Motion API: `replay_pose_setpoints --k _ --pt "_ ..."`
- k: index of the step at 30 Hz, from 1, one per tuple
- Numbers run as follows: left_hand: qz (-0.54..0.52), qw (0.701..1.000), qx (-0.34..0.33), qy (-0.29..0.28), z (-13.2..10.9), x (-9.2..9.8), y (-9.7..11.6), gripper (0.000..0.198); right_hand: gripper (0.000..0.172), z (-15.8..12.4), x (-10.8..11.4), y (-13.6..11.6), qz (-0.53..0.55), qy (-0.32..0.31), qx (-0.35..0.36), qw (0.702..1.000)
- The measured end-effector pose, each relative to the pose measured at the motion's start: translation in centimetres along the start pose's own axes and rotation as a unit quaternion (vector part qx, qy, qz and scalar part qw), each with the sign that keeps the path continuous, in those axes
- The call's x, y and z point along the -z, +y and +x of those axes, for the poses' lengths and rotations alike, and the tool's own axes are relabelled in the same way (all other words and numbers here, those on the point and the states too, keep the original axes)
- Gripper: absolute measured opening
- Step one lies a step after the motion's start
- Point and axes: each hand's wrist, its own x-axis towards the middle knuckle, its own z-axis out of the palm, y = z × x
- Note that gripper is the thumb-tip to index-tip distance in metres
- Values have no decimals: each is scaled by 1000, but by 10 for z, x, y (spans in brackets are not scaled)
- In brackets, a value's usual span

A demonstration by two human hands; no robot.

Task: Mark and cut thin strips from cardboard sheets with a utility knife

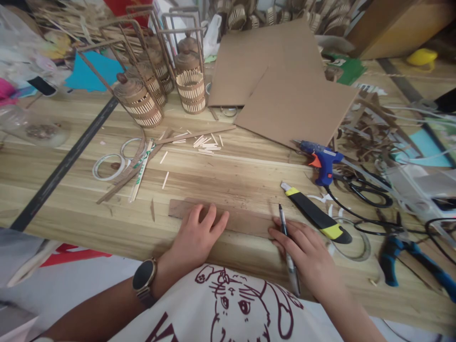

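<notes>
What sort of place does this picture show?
It is probably a small handicraft workshop: the wooden table holds a blue glue gun, a black-and-yellow utility knife and several small slatted baskets with tall handles.

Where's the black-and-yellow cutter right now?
In the head view, the cutter lies on the table right of centre, between the blue glue gun and right hand.

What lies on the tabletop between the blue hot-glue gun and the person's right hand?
The head view shows a black-and-yellow utility knife lying between the blue hot-glue gun and the right hand.
</notes>
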Motion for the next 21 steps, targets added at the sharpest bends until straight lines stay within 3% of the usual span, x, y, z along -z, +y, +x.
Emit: replay_pose_setpoints --k 15,19,21 --pt "-11 1000 6 -1 0 -2 2 51 25 1 -2 5 11 -37 -17 999" --pt "-6 1000 5 9 -1 -1 1 52 25 8 4 7 60 -1 -34 998" --pt "-4 1000 4 14 -1 -1 0 52 25 13 10 6 102 31 -94 990"
